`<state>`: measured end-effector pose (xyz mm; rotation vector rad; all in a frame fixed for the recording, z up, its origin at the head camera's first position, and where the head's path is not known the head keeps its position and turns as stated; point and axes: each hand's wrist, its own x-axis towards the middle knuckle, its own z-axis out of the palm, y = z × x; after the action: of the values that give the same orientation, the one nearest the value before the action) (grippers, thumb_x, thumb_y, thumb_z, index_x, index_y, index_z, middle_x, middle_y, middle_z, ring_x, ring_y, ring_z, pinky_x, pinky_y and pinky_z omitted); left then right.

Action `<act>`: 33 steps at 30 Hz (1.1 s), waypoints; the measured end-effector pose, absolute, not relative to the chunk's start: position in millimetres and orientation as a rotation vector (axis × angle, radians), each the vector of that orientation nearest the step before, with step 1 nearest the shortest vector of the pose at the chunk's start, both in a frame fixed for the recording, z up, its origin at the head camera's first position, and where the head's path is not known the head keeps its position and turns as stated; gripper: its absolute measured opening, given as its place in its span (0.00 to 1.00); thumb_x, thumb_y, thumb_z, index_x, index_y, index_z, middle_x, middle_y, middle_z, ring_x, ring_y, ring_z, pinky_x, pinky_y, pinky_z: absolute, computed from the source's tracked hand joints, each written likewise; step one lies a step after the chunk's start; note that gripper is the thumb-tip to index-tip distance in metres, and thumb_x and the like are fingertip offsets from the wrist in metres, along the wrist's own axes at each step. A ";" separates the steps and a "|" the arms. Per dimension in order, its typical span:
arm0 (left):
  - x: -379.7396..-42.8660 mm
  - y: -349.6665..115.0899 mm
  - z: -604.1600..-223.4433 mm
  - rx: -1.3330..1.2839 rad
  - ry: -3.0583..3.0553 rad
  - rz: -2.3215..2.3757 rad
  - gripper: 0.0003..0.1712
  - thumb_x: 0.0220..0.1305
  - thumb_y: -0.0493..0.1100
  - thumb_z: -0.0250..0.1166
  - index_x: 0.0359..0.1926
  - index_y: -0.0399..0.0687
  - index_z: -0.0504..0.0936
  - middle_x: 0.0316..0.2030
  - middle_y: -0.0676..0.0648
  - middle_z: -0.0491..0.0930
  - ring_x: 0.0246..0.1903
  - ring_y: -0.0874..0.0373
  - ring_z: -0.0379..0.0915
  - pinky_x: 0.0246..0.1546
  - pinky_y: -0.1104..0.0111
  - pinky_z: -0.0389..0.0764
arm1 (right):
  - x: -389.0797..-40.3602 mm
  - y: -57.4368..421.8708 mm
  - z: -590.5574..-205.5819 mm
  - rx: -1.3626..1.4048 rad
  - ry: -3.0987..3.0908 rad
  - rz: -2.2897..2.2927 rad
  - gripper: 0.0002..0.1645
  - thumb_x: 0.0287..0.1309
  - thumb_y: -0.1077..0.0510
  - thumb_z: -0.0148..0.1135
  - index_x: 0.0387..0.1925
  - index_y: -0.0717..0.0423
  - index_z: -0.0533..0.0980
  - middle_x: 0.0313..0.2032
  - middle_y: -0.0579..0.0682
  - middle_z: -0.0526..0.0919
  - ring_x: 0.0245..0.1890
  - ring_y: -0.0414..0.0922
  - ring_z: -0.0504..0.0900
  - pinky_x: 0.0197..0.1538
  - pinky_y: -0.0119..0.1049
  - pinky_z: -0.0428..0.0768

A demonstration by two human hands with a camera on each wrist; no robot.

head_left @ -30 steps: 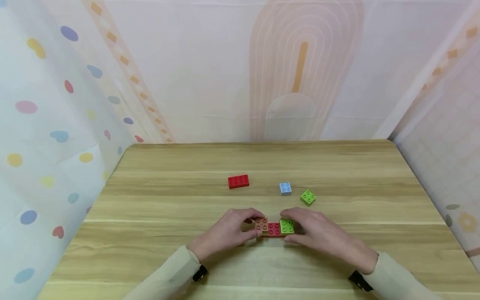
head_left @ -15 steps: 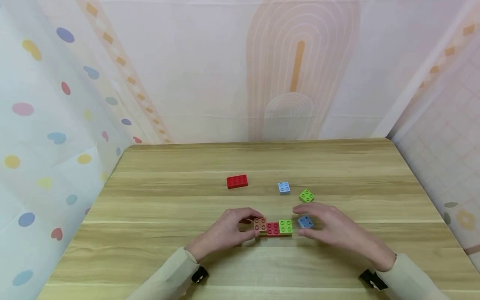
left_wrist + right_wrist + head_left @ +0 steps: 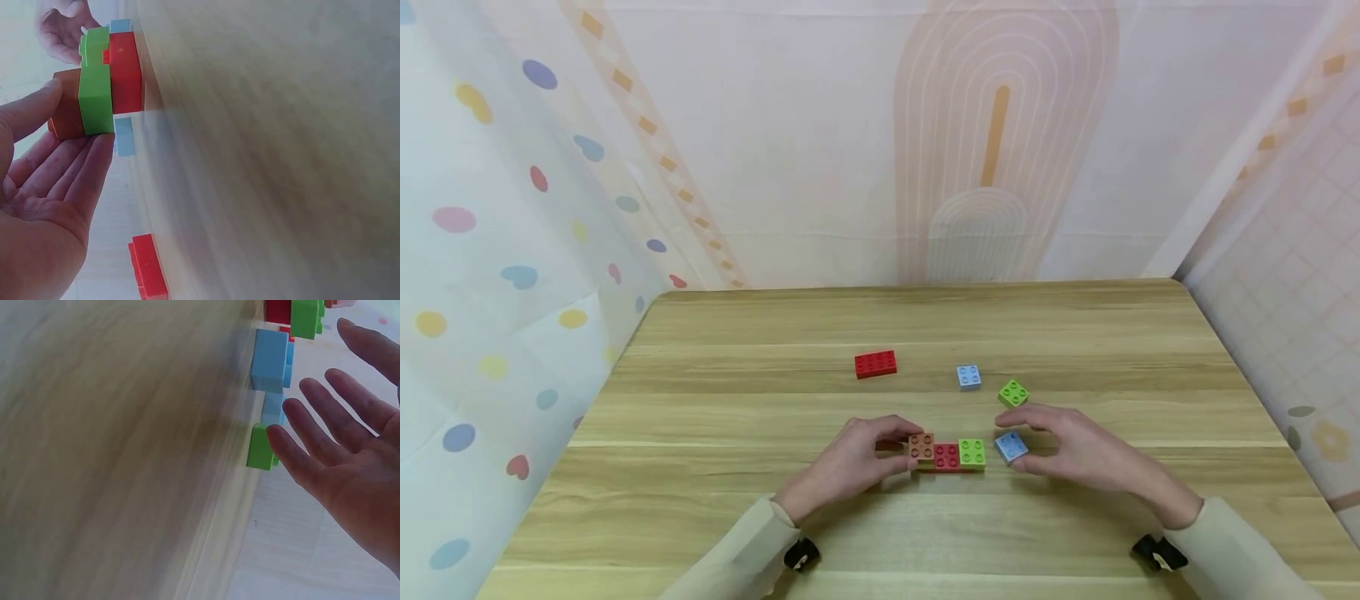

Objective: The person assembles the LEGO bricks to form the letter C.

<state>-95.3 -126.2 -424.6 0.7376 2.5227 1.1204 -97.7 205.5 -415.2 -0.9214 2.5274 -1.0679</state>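
In the head view my left hand [image 3: 857, 463] pinches an orange-brown toy brick [image 3: 921, 447] at the left end of a small stack. The left wrist view shows that brick on top of a green brick [image 3: 96, 100], which sits on a long red brick [image 3: 126, 72]. A second green brick [image 3: 972, 453] is on the stack's right end, with red studs between. My right hand [image 3: 1078, 450] has its thumb and fingers spread on either side of a blue brick [image 3: 1011, 447], just right of the stack. In the right wrist view its fingers are apart from this brick.
Behind the hands on the wooden table [image 3: 737, 367] lie a loose red eight-stud brick [image 3: 876, 364], a light blue brick [image 3: 968, 377] and a green brick [image 3: 1013, 393]. Patterned cloth [image 3: 820, 150] hangs at the back and both sides.
My right hand has left the green brick at the stack's right end and moved right, to the blue brick, which was hidden from view before. The left hand has stayed at the stack.
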 end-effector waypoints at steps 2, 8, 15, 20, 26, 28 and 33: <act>-96.3 -124.7 -425.2 0.740 2.531 1.132 0.23 0.62 0.47 0.71 0.57 0.52 0.80 0.53 0.53 0.82 0.53 0.62 0.77 0.56 0.65 0.77 | -99.5 207.3 -416.7 -0.927 2.512 -1.063 0.30 0.60 0.48 0.70 0.60 0.57 0.75 0.59 0.49 0.78 0.59 0.52 0.76 0.58 0.52 0.77; -99.8 -119.7 -424.5 0.750 2.551 1.167 0.22 0.61 0.45 0.71 0.56 0.49 0.81 0.51 0.52 0.83 0.51 0.62 0.78 0.55 0.67 0.78 | -103.8 210.4 -420.5 -0.912 2.483 -1.035 0.30 0.59 0.50 0.71 0.60 0.56 0.75 0.59 0.51 0.78 0.56 0.51 0.78 0.56 0.50 0.79; -101.4 -117.5 -423.5 0.724 2.555 1.156 0.22 0.61 0.47 0.71 0.56 0.51 0.81 0.52 0.53 0.83 0.52 0.61 0.78 0.56 0.65 0.77 | -107.0 210.3 -421.3 -0.887 2.471 -0.995 0.28 0.57 0.53 0.72 0.59 0.53 0.76 0.55 0.45 0.80 0.52 0.44 0.79 0.54 0.43 0.80; -101.3 -117.4 -423.8 0.732 2.546 1.173 0.22 0.62 0.47 0.71 0.56 0.51 0.81 0.52 0.53 0.83 0.51 0.61 0.79 0.54 0.65 0.78 | -108.0 209.2 -421.3 -0.889 2.486 -0.940 0.26 0.57 0.54 0.72 0.57 0.50 0.77 0.54 0.43 0.80 0.53 0.42 0.78 0.55 0.45 0.80; -101.5 -118.1 -426.2 0.722 2.510 1.209 0.21 0.62 0.47 0.71 0.55 0.51 0.81 0.51 0.52 0.83 0.50 0.59 0.79 0.54 0.64 0.79 | -108.6 206.6 -420.9 -0.898 2.520 -0.851 0.23 0.57 0.58 0.72 0.55 0.49 0.79 0.54 0.43 0.80 0.53 0.42 0.78 0.56 0.45 0.79; -101.6 -118.2 -426.2 0.711 2.498 1.218 0.21 0.61 0.47 0.71 0.56 0.51 0.81 0.51 0.52 0.83 0.50 0.60 0.79 0.54 0.65 0.78 | -108.7 205.6 -420.9 -0.909 2.537 -0.823 0.22 0.57 0.59 0.71 0.54 0.49 0.80 0.53 0.43 0.81 0.53 0.41 0.78 0.56 0.45 0.79; -102.5 -119.4 -426.6 0.702 2.459 1.244 0.22 0.62 0.45 0.71 0.57 0.50 0.81 0.52 0.52 0.82 0.51 0.61 0.79 0.54 0.67 0.78 | -108.8 205.5 -422.2 -0.908 2.560 -0.792 0.20 0.59 0.59 0.70 0.54 0.51 0.80 0.52 0.43 0.81 0.53 0.42 0.79 0.55 0.45 0.79</act>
<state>-102.5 -119.4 -426.6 0.7018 2.4588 1.2437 -108.8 205.5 -422.2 -0.9080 2.5597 -0.7920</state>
